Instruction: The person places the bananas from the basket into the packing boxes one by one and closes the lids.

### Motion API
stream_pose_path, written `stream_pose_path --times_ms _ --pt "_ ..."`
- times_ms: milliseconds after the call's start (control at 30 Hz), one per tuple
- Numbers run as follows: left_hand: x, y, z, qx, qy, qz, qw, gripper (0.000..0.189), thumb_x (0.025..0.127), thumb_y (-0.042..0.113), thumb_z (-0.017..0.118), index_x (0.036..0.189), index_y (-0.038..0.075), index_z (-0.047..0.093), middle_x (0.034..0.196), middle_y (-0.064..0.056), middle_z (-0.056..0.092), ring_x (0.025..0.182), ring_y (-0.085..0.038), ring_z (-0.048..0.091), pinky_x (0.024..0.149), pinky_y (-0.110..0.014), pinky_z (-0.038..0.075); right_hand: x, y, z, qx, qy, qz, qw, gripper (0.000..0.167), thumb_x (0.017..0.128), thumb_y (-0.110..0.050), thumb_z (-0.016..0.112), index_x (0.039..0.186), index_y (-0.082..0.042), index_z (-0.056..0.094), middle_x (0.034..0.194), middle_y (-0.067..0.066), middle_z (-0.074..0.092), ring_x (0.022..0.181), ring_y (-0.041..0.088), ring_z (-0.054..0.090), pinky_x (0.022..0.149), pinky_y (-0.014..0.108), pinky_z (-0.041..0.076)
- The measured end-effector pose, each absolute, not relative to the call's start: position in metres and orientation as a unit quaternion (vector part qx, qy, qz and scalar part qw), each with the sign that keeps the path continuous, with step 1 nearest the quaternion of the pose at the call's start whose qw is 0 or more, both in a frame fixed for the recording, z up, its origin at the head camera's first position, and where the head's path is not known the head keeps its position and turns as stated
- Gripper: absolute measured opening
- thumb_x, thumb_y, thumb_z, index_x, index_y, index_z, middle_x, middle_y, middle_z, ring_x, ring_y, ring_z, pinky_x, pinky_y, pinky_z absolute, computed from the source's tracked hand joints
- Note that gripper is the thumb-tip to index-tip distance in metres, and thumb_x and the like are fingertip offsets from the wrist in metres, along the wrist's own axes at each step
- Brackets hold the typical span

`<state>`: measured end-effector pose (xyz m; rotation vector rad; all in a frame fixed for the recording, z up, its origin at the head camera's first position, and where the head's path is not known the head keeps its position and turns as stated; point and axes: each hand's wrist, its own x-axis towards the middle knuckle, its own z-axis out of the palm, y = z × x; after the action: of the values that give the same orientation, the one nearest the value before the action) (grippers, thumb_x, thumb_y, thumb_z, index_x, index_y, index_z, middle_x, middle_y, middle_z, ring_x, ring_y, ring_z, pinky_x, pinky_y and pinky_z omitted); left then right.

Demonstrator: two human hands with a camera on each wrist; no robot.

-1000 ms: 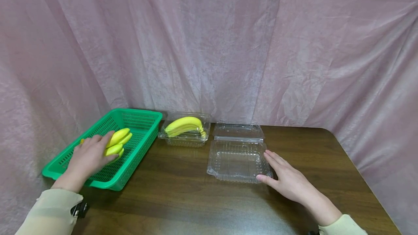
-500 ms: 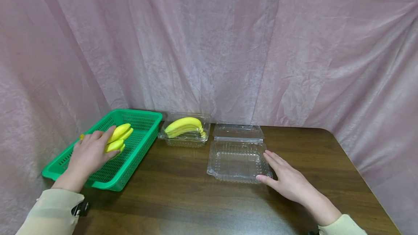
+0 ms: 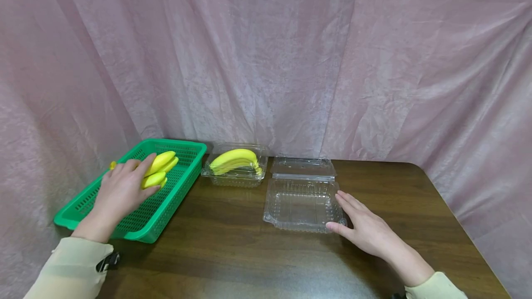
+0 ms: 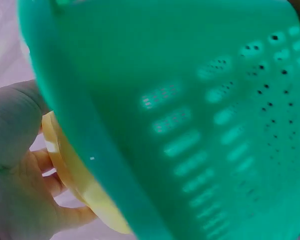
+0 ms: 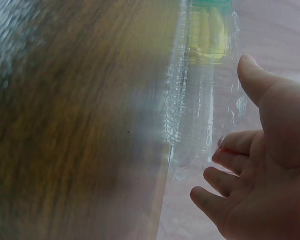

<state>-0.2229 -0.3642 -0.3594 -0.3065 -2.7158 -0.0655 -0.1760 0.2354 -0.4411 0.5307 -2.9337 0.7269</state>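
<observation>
My left hand grips a bunch of yellow bananas over the green basket. In the left wrist view the fingers curl round the bananas, partly hidden behind the basket's wall. My right hand has its fingers spread at the right side of a clear plastic clamshell box, whose lid stands open behind it. Thumb and fingertips touch or nearly touch the box's rim; exact contact cannot be told. Nothing is held in that hand in the right wrist view.
A second clear clamshell box, lid down, holds a bunch of bananas between the basket and the open box. All stand on a brown wooden table. A pink curtain hangs behind and to the left.
My left hand has risen slightly and moved to the right with the bunch of bananas. The right hand and both clear boxes have stayed where they were.
</observation>
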Motion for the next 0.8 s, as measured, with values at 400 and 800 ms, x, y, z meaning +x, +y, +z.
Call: stream_pose_path --times_ms 400,800 --pt "-0.228 -0.342 -0.35 -0.121 -0.969 -0.027 0.213 0.094 0.09 0.029 0.095 0.166 0.01 0.045 0.13 -0.031 0.062 0.113 -0.055 0.057 0.085 -0.078 0.046 -0.178 0.236 -0.441 0.17 -0.956 0.237 0.03 0.093 0.105 -0.062 0.069 0.169 -0.001 0.041 0.176 0.018 0.035 0.16 0.046 0.035 0.117 0.073 0.039" --pt "-0.228 -0.322 -0.344 -0.135 -0.965 -0.033 0.223 0.094 0.09 0.029 0.095 0.168 0.011 0.046 0.133 -0.029 0.062 0.118 -0.055 0.057 0.095 -0.08 0.044 -0.177 0.236 -0.441 0.171 -0.955 0.242 0.031 0.093 0.104 -0.063 0.069 0.169 -0.001 0.041 0.176 0.019 0.036 0.159 0.046 0.036 0.117 0.073 0.04"
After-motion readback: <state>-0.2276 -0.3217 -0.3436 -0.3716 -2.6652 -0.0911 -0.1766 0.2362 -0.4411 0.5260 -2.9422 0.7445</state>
